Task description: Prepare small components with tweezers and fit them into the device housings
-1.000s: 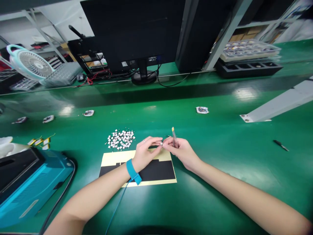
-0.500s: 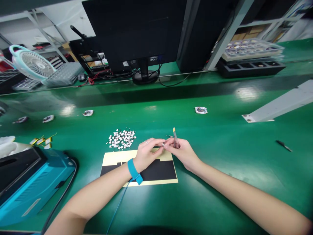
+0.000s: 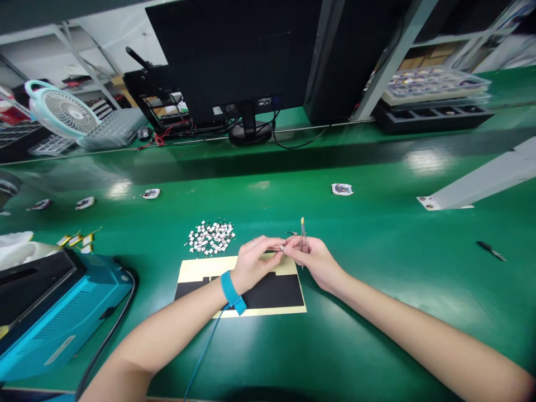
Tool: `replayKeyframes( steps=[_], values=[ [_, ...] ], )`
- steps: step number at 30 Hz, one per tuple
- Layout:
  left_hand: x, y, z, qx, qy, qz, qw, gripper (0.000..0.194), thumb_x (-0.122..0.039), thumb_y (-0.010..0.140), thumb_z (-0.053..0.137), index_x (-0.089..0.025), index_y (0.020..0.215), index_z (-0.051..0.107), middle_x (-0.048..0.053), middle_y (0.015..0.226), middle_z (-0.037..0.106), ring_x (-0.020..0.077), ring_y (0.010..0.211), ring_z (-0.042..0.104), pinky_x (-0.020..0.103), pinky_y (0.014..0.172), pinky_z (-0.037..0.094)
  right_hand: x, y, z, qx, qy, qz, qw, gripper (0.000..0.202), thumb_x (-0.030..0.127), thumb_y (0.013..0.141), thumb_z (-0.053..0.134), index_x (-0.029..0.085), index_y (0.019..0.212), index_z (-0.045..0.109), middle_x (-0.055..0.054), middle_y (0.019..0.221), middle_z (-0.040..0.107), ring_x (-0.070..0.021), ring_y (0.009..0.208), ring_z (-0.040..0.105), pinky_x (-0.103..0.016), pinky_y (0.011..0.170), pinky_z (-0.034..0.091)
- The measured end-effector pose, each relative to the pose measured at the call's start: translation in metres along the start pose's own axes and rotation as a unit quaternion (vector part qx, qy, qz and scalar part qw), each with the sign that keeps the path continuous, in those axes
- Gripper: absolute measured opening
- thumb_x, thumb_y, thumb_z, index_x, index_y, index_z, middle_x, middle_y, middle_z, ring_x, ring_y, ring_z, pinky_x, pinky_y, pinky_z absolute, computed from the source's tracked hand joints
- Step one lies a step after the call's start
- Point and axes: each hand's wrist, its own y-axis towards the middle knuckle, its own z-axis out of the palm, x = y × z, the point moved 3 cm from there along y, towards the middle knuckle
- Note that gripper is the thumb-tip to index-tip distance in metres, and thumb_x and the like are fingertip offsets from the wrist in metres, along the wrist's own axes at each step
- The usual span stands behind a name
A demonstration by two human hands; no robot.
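My left hand [image 3: 257, 259], with a blue strap at its wrist, pinches a small whitish part [image 3: 282, 247] between thumb and fingertips. My right hand [image 3: 312, 254] meets it there, thumb and index finger closed at the same part. A pair of tweezers [image 3: 302, 228] also sits in my right hand, standing up between the fingers. Beneath my left hand lies a cream sheet [image 3: 190, 271] with black adhesive-looking pieces [image 3: 272, 290] on it. Just left of my fingers is a loose pile of small white parts [image 3: 210, 238] with dark ends. My fingertips partly hide the pinched part.
Small white-framed assemblies [image 3: 342, 190] lie along the green bench. A blue machine [image 3: 62, 318] and yellow parts [image 3: 75, 240] are at left. A grey post [image 3: 481, 173] and black pen [image 3: 491, 250] are at right. Behind stand a monitor [image 3: 234, 56] and fan [image 3: 65, 109].
The tweezers in my right hand have turned more upright. Both hands still meet at the small part. The view has shifted slightly, and the right-hand assembly sits slightly further left.
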Motion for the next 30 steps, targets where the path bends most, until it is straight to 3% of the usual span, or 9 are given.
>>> replayKeyframes(
  steps=[15, 30],
  values=[
    [0.0032, 0.0003, 0.001, -0.007, -0.015, -0.018, 1.0, 0.019, -0.012, 0.072, 0.059, -0.016, 0.09, 0.057, 0.002, 0.076, 0.063, 0.0085, 0.066, 0.062, 0.017, 0.063, 0.053, 0.0014, -0.0005, 0.0021, 0.006, 0.001, -0.009, 1.0, 0.015, 0.026, 0.067, 0.064, 0.016, 0.062, 0.055, 0.002, 0.071, 0.053, -0.0063, 0.055, 0.04, -0.021, 0.05, 0.027],
    [0.0047, -0.0006, 0.0025, 0.001, -0.018, -0.025, 1.0, 0.019, -0.012, 0.071, 0.059, -0.016, 0.09, 0.056, 0.002, 0.076, 0.063, 0.0082, 0.067, 0.062, 0.016, 0.065, 0.053, -0.0026, 0.0006, -0.0006, -0.01, -0.041, -0.002, 0.999, 0.015, 0.029, 0.065, 0.065, 0.016, 0.064, 0.057, 0.0, 0.069, 0.055, -0.0104, 0.064, 0.047, -0.023, 0.062, 0.034]
  ],
)
